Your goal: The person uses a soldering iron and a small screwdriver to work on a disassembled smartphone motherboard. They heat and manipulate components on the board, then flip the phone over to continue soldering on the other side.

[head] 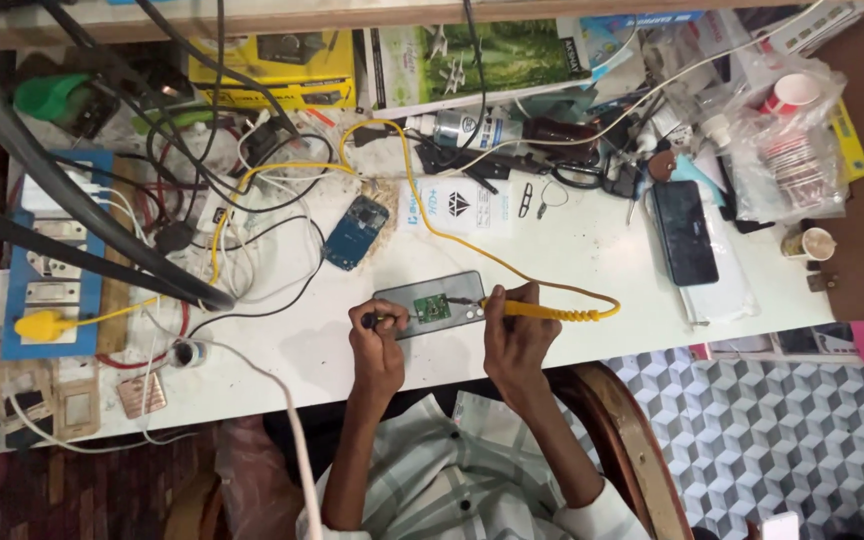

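Observation:
A small green circuit board lies on a grey rectangular plate near the white table's front edge. My right hand grips a yellow-handled soldering iron, and its dark tip touches the board's right side. A yellow cord runs from the iron back across the table. My left hand pinches a thin dark tool at the plate's left end, pointing toward the board.
A blue phone board lies behind the plate. A black phone rests to the right. A blue socket panel with tangled cables fills the left. Boxes, bottles, scissors and a plastic bag crowd the back. A wooden chair is below.

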